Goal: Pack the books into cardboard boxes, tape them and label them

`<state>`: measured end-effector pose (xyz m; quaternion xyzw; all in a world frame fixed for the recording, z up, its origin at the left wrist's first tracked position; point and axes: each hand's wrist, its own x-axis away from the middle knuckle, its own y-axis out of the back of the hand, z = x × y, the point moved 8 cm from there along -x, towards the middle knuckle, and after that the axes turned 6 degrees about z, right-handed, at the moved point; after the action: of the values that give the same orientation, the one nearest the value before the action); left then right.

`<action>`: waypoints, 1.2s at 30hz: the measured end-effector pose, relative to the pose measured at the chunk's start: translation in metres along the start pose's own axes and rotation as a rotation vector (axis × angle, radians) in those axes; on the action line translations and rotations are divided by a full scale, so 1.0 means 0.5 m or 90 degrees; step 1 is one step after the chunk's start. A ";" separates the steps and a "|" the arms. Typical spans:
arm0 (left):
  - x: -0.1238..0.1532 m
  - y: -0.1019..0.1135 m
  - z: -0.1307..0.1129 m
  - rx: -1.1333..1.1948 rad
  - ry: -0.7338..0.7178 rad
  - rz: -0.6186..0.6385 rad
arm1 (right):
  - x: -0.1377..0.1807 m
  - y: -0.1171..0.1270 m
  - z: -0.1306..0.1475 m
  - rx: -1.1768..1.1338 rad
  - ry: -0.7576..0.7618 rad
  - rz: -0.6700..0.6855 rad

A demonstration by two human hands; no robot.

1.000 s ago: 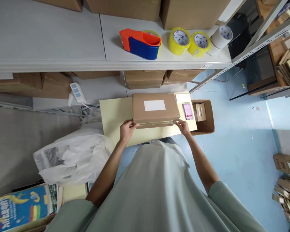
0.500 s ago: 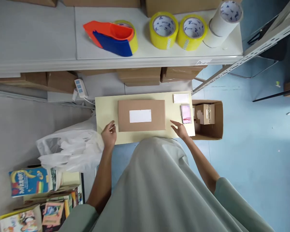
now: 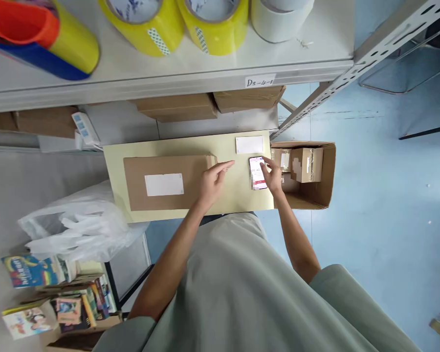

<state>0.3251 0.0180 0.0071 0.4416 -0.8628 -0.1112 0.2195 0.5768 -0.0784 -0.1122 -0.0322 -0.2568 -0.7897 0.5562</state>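
- I see the pale worktop (image 3: 234,200) below the shelf.
- A flat brown box (image 3: 161,183) lies on its left part.
- The left hand (image 3: 211,182) rests on the box's right end, fingers loosely out, holding nothing.
- The right hand (image 3: 273,175) touches the phone, fingers curled at its edge; I can't tell whether they grip it.
- The phone (image 3: 257,172) lies flat near the worktop's right edge.

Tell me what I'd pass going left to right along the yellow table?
Flat brown box → left hand → phone → right hand → just off the table's end, open carton with a small box inside.
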 end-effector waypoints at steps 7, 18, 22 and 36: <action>-0.219 -0.136 0.227 -0.001 0.203 -0.027 | -0.142 -0.005 -0.055 0.015 -0.032 0.006; -0.261 -0.167 0.282 -0.002 0.204 -0.054 | -0.205 -0.042 -0.098 0.060 -0.066 0.070; -0.256 -0.177 0.279 -0.004 0.206 -0.073 | -0.209 -0.042 -0.097 0.080 -0.060 0.067; -0.248 -0.199 0.291 0.041 0.276 -0.076 | -0.204 -0.053 -0.100 0.106 -0.054 0.037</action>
<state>0.3902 0.0600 -0.1937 0.5125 -0.7707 0.0010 0.3787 0.6036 -0.0061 -0.1994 -0.0264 -0.3436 -0.7471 0.5684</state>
